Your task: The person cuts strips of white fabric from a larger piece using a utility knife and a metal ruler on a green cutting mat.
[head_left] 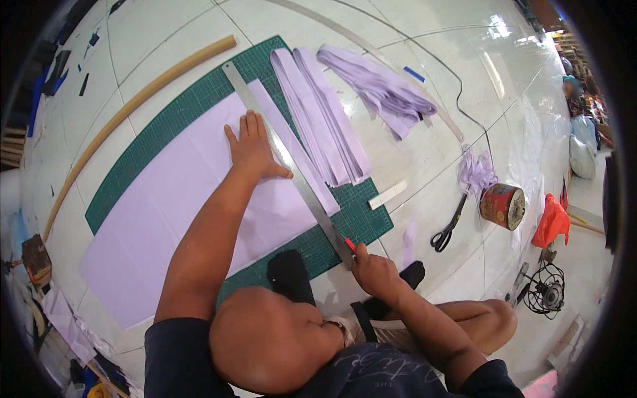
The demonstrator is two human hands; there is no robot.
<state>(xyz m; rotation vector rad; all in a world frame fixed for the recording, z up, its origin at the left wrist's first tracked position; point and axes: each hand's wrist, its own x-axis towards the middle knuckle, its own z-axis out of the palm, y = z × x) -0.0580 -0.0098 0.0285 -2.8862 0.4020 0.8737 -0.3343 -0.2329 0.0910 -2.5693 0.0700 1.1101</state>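
My left hand (pixel 253 151) lies flat with fingers spread on a sheet of lilac fabric (pixel 166 205) and along the edge of a long metal ruler (pixel 307 194). The ruler runs slantwise across the fabric. My right hand (pixel 377 273) is closed around a small red-handled tool (pixel 350 244), probably a cutter, at the ruler's near end; its blade cannot be made out. Right of the ruler is a narrow lilac strip (pixel 296 149). Fabric and ruler rest on a green gridded cutting mat (pixel 363 227).
Folded lilac strips (pixel 325 126) and a looser bundle (pixel 378 89) lie right of the mat. Further right are black scissors (pixel 451 224), a round tin (pixel 502 206) and a red plastic bag (pixel 551 221). A long curved wooden strip (pixel 142 99) lies left; my feet touch the near side.
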